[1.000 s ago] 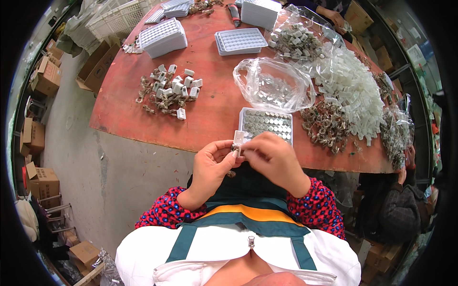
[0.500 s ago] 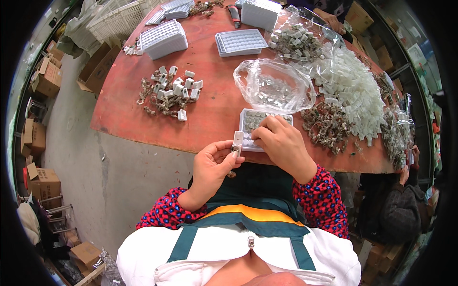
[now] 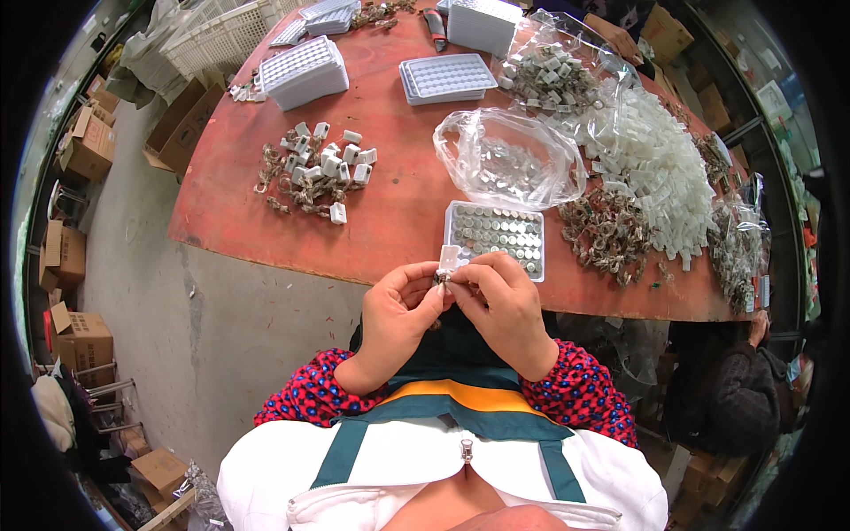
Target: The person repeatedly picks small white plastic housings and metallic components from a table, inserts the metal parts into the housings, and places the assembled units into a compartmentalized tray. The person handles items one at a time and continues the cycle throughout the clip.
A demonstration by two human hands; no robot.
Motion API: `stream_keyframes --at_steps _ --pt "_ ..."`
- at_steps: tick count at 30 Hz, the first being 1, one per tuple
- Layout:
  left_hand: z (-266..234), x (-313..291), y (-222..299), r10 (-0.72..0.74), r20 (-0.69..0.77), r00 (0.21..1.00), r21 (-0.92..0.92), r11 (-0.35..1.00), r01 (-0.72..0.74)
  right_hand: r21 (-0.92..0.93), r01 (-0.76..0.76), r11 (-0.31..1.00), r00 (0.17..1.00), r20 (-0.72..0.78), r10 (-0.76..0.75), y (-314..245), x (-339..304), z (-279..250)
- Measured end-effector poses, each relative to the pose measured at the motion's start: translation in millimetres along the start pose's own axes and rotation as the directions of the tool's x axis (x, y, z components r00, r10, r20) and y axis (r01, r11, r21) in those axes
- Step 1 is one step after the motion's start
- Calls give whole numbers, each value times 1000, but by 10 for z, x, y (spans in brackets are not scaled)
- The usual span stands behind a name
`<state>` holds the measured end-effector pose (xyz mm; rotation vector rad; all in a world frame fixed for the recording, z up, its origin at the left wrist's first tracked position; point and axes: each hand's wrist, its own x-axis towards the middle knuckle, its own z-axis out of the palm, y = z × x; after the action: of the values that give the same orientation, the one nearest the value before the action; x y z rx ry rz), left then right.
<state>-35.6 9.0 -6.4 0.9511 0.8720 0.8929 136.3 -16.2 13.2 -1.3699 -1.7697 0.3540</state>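
Note:
My left hand (image 3: 394, 319) pinches a small white plastic case (image 3: 450, 256) upright, just off the table's near edge. My right hand (image 3: 509, 310) meets it there, thumb and fingers closed at the lower end of the case; what they grip is hidden. Behind the fingers lies a shallow white tray (image 3: 541, 252) with rows of round silver button cells (image 3: 506, 232). A clear plastic bag (image 3: 460, 181) with loose silver discs lies open just beyond the tray. To the left sits a pile of white cases with coiled wires (image 3: 328, 168).
The red table (image 3: 398, 168) also carries stacked white trays (image 3: 305, 75), a black-and-red tool (image 3: 435, 29), a heap of translucent plastic pieces (image 3: 664, 177) and bundled wires (image 3: 606, 234). Another person's hand (image 3: 613, 40) shows at the far side; a person in dark clothing (image 3: 744, 389) sits at the right.
My right hand has moved from the tray, left and toward me, to the case in my left hand. The tray's rows of button cells now show more fully.

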Motion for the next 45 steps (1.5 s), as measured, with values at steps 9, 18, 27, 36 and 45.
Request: stream_keyframes --at_steps 9,18,27,36,45 --pt "-59 17 -82 -9 -27 1000 44 999 11 8 50 999 996 75 -50 25 4 -6" --pt "-102 80 -22 -28 -35 999 -61 998 26 -477 123 870 992 50 -113 320 305 -87" --pt "-49 61 10 7 -3 1000 -64 998 -7 139 -152 979 986 83 141 81 197 -137" --pt "15 -18 38 56 16 998 9 998 -56 -114 120 986 993 -5 -122 -13 115 -63" --pt "-1 27 -18 52 -9 999 68 996 -52 -123 103 987 993 73 -94 -46 65 -82"
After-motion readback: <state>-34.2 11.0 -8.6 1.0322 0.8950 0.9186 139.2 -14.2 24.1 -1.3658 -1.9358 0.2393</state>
